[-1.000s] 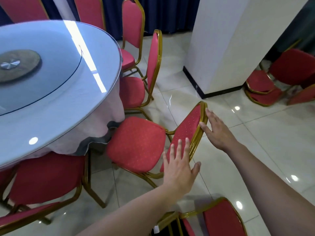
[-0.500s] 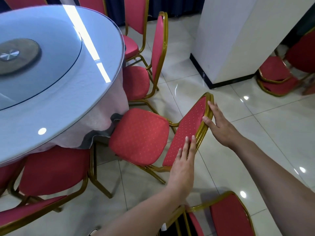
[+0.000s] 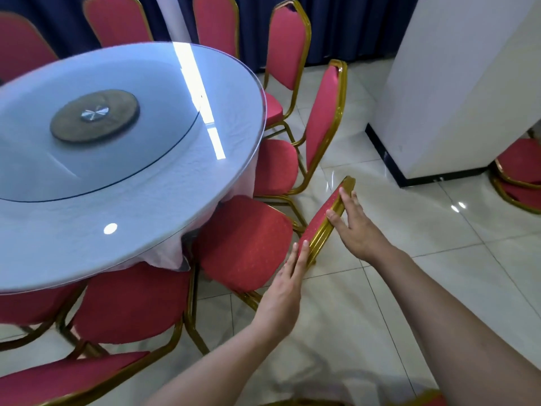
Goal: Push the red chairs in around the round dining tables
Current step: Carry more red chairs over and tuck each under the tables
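A restaurant banquet hall, shown by the round counter (image 3: pixel 140 218) under white cloth and glass with a turntable hub (image 3: pixel 94 115), ringed by gold-framed red chairs (image 3: pixel 288 51), with glossy floor tiles (image 3: pixel 439 230), navy curtains (image 3: pixel 351 27) and stacked spare chairs (image 3: pixel 518 177).

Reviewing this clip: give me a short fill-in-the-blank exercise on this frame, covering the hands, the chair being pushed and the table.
1. Both hands, the left hand and the right hand, rest on the chair's ____.
2. The frame of the red chair is ____ in colour.
3. The top of the table is ____ in shape.
4. The fingers of both hands are ____, not curled round the frame.

Missing words: backrest; gold; round; straight
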`<state>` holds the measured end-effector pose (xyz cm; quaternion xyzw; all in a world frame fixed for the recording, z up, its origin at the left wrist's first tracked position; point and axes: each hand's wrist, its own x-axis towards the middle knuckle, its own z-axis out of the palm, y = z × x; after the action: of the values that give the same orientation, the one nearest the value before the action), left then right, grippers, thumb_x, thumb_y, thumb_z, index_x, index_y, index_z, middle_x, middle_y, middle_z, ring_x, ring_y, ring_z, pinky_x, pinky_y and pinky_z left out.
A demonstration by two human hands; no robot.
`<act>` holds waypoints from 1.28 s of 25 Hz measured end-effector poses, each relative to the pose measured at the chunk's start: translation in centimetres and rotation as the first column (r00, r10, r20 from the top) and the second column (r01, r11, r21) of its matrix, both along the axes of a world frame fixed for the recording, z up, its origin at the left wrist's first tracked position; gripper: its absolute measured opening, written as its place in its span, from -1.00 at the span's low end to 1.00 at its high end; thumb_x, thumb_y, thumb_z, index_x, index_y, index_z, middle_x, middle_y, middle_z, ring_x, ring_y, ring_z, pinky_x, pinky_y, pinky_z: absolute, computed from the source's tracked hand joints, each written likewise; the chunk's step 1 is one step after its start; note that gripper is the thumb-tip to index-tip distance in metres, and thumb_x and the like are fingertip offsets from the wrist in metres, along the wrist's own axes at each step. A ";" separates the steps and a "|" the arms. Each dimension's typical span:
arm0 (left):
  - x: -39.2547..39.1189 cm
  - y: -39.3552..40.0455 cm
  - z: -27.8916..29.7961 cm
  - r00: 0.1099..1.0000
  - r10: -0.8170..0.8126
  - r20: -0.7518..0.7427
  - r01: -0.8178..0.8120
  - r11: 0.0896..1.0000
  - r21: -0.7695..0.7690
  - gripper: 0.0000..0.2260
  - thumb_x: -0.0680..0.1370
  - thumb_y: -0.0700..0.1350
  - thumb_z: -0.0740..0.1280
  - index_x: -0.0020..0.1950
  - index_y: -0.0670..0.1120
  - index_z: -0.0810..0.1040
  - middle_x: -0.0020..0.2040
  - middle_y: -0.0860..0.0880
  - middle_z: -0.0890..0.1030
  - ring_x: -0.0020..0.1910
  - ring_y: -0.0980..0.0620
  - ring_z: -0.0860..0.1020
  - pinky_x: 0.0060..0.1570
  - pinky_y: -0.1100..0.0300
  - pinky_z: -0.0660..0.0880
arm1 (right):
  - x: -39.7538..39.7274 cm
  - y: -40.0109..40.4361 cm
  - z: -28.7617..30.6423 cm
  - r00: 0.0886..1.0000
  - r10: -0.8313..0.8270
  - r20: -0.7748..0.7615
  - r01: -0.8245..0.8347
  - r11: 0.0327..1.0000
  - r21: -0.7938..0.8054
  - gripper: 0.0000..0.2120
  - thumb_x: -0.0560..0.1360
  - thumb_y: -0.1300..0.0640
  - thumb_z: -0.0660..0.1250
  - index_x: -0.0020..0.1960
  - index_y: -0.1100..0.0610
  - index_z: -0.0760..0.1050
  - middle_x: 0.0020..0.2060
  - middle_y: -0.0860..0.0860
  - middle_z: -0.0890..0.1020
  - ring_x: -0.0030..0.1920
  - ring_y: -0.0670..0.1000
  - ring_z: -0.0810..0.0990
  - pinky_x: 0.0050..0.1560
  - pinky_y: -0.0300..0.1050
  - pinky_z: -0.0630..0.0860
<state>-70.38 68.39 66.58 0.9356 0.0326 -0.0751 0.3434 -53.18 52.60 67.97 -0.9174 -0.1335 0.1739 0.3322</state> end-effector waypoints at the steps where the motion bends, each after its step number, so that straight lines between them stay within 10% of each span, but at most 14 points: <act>1: 0.2 0.7 0.1 1.000 -0.008 0.003 0.008 1.000 0.001 -0.01 0.55 -0.48 0.15 0.55 0.30 -0.40 0.63 0.18 -0.28 0.59 -0.03 0.20 0.38 -0.02 0.45 | 0.2 0.7 -0.1 1.000 -0.009 0.007 0.009 1.000 0.005 -0.25 0.54 -0.50 -0.02 0.62 -0.29 -0.20 0.66 -0.04 -0.16 0.64 0.12 0.00 0.57 0.28 0.12; 9: 0.5 0.2 -0.1 0.996 -0.016 -0.087 0.028 0.990 0.138 -0.04 0.61 -0.37 0.21 0.53 0.32 -0.44 0.67 0.03 -0.17 0.53 -0.19 0.30 0.30 -0.13 0.51 | 0.5 0.1 -0.5 0.997 0.016 0.076 -0.002 0.984 -0.180 -0.26 0.57 -0.49 -0.12 0.63 -0.22 -0.23 0.67 0.04 -0.08 0.64 0.19 0.01 0.60 0.26 0.00; 15: 0.4 0.4 1.5 0.996 -0.083 0.018 0.071 0.932 0.356 -0.39 0.70 0.12 0.06 0.63 0.18 -0.24 0.67 -0.05 -0.07 0.63 -0.20 0.02 0.57 -0.13 0.05 | -1.3 0.1 0.9 0.964 0.071 0.256 0.035 0.921 -0.389 -0.23 0.62 -0.39 -0.23 0.67 0.04 -0.20 0.66 0.08 -0.01 0.65 0.03 -0.03 0.63 0.06 -0.14; 32: -0.6 -0.6 4.9 0.804 -0.589 0.082 0.478 0.722 0.499 -0.44 0.68 0.16 -0.04 0.66 0.10 -0.09 0.67 -0.03 -0.03 0.64 -0.12 -0.09 0.59 -0.10 -0.07 | -17.6 -7.3 2.5 0.863 -0.445 0.240 0.505 0.772 -0.385 -0.24 0.64 -0.33 -0.19 0.68 0.12 -0.12 0.66 0.05 -0.03 0.65 -0.02 -0.06 0.62 0.00 -0.19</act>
<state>-71.00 67.83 71.52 0.9598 -0.2644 -0.0502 0.0792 -70.82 45.31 70.49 -0.9811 0.1229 0.0468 0.1420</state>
